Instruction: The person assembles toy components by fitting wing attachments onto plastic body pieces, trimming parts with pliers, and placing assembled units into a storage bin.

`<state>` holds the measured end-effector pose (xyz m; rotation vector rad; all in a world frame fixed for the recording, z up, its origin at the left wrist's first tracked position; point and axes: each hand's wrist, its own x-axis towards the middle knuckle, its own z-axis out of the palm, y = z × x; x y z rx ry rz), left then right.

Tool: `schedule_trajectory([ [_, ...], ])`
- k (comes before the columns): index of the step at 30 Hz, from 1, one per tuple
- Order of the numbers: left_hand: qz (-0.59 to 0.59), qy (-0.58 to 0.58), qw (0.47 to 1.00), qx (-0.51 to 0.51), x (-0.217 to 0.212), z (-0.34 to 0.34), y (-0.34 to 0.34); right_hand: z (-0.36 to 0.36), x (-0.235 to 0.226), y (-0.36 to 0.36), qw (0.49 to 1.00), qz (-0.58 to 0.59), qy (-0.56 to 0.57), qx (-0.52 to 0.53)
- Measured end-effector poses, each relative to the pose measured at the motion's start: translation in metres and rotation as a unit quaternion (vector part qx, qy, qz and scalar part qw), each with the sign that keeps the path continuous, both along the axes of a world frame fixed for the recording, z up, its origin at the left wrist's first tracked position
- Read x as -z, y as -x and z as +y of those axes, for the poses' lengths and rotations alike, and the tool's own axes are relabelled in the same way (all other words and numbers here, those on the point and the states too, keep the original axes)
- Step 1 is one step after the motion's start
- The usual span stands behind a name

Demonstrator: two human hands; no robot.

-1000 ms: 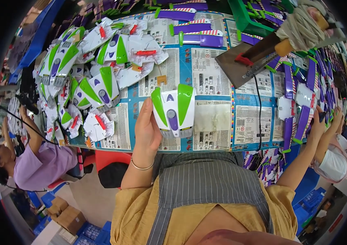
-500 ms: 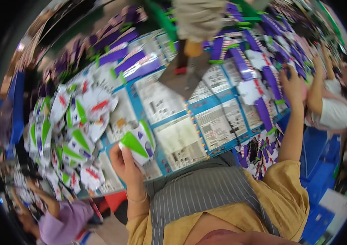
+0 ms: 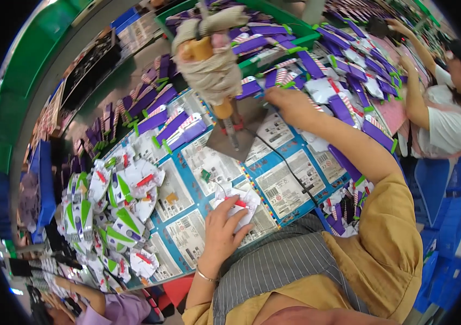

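On the table in front of me lies a white plastic shell (image 3: 246, 201), its inner side up, with a red part in it. A thin wire runs from it to a small green circuit board (image 3: 205, 174). My left hand (image 3: 220, 230) rests over the shell's near side, fingers curled onto it. Farther off, my right hand (image 3: 295, 108) reaches in beside a cloth-wrapped hanging tool (image 3: 208, 70) with a metal tip. Its fingers are bent together near the purple parts; whatever they hold is too small to make out.
White-and-green shells (image 3: 124, 225) are heaped at the left. Purple parts with striped strips (image 3: 344, 108) pile up at the right, and more fill a green crate (image 3: 309, 40). A dark plate (image 3: 230, 143) lies under the tool, a black cable (image 3: 284, 162) beside it. Another person (image 3: 436, 114) sits at the right.
My left hand has moved right and set the shell on the table, turned inner side up. From the right-hand pile, my right hand has swung left toward the hanging tool. The view has shifted.
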<state>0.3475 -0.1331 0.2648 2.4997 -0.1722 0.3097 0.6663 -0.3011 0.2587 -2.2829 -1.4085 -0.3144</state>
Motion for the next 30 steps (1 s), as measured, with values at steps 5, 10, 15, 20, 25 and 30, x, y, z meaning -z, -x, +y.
schedule_trajectory([
  [5, -0.022, -0.033, 0.995, -0.086, -0.002, -0.028, -0.016, -0.018, -0.040, -0.033, 0.891, 0.322, -0.283, 0.147],
  [10, -0.107, 0.035, 0.992, -0.062, -0.006, -0.022, -0.037, -0.057, -0.098, -0.009, 0.827, 0.355, -0.419, 0.122],
  [15, -0.184, 0.131, 0.974, -0.002, -0.026, -0.033, -0.047, -0.077, -0.122, 0.102, 0.855, 0.379, -0.353, 0.002],
  [20, -0.151, 0.277, 0.947, 0.053, -0.022, -0.034, -0.050, -0.059, -0.082, 0.175, 0.717, 0.605, -0.304, -0.168],
  [25, -0.115, 0.109, 0.985, 0.062, -0.027, -0.013, -0.035, -0.043, -0.068, 0.170, 0.938, 0.319, -0.037, -0.130],
  [30, -0.177, 0.193, 0.965, 0.015, -0.011, -0.021, -0.032, -0.011, -0.062, 0.187, 0.898, 0.430, -0.016, -0.089],
])
